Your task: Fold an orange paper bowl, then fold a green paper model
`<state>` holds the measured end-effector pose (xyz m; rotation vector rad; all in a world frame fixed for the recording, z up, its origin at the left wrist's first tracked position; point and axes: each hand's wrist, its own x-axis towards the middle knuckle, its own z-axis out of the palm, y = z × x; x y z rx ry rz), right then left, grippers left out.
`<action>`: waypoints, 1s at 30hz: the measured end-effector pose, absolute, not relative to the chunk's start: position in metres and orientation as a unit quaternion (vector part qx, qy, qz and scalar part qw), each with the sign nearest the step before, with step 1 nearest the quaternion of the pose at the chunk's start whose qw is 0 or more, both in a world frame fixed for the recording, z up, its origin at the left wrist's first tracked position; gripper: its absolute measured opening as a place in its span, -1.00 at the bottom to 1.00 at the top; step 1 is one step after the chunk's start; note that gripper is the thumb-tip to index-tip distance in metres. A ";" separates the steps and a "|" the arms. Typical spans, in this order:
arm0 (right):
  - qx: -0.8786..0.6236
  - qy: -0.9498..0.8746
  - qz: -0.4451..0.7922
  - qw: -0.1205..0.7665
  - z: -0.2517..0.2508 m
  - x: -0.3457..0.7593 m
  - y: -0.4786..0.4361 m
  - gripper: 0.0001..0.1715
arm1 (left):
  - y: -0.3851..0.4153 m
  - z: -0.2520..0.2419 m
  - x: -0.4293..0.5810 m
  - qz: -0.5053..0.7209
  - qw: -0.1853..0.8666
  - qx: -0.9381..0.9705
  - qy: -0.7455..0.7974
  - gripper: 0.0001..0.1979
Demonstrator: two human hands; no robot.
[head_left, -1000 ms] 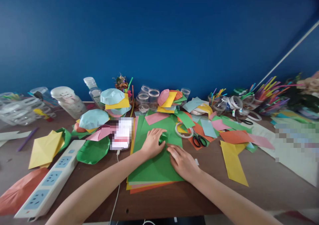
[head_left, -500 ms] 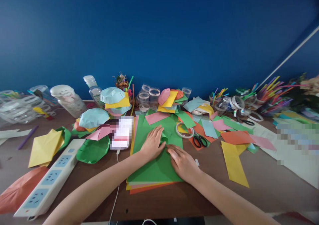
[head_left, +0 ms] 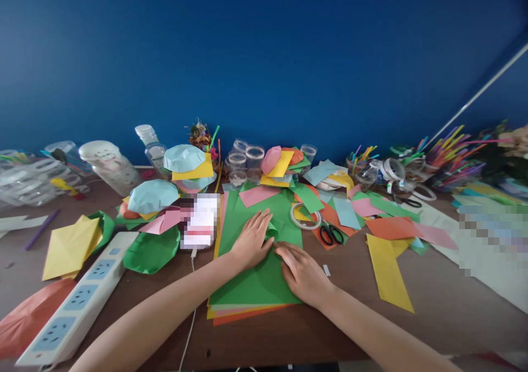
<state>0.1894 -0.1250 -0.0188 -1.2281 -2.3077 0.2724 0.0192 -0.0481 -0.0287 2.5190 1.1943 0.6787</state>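
Observation:
A small folded piece of green paper [head_left: 272,230] stands up a little from the top green sheet of a paper stack [head_left: 243,292]. My left hand [head_left: 252,241] lies over its left side, fingers stretched forward together and thumb to the right; the paper shows between them. At its near right edge, my right hand [head_left: 303,270] has its fingers bent and pressed together on the paper, fingertips close to my left thumb. The hands hide part of the folds. Right of the stack lie a roll of tape [head_left: 305,216] and black scissors [head_left: 331,233].
A phone [head_left: 201,221] on a charging cable and a white power strip [head_left: 78,300] lie to the left. Folded paper shapes [head_left: 153,196] and clear cups [head_left: 254,160] stand behind. Paper scraps [head_left: 388,270] and pipe cleaners [head_left: 451,152] are at the right.
Both hands stay almost in place on the folded green paper. The left fingers shift very slightly, and the whole view moves a little.

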 end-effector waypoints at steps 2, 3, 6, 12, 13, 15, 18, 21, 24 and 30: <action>-0.450 -0.851 0.094 0.253 -0.019 0.189 -0.125 -0.52 | -0.048 -0.029 0.019 0.235 0.139 0.870 0.410 -0.43; -0.449 -0.853 0.089 0.250 -0.020 0.189 -0.126 -0.51 | -0.048 -0.029 0.018 0.235 0.140 0.870 0.409 -0.43; -0.448 -0.860 0.073 0.235 -0.021 0.188 -0.127 -0.52 | -0.047 -0.029 0.018 0.236 0.141 0.871 0.407 -0.44; -0.448 -0.867 0.064 0.211 -0.019 0.185 -0.129 -0.62 | -0.047 -0.029 0.018 0.235 0.136 0.874 0.404 -0.43; -0.448 -0.866 0.062 0.213 -0.018 0.184 -0.130 -0.63 | -0.047 -0.028 0.017 0.237 0.135 0.874 0.403 -0.41; -0.447 -0.866 0.060 0.215 -0.017 0.183 -0.130 -0.64 | -0.047 -0.025 0.015 0.240 0.130 0.871 0.407 -0.38; -0.447 -0.867 0.059 0.214 -0.017 0.183 -0.131 -0.63 | -0.048 -0.021 0.010 0.234 0.107 0.872 0.417 -0.35; -0.450 -0.866 0.056 0.211 -0.018 0.183 -0.131 -0.63 | -0.049 -0.020 0.005 0.206 0.083 0.885 0.409 -0.36; -0.451 -0.865 0.050 0.213 -0.019 0.183 -0.131 -0.63 | -0.050 -0.020 0.003 0.171 0.067 0.896 0.404 -0.35; -0.446 -0.869 0.049 0.210 -0.021 0.184 -0.131 -0.64 | -0.049 -0.019 -0.001 0.123 0.056 0.907 0.398 -0.35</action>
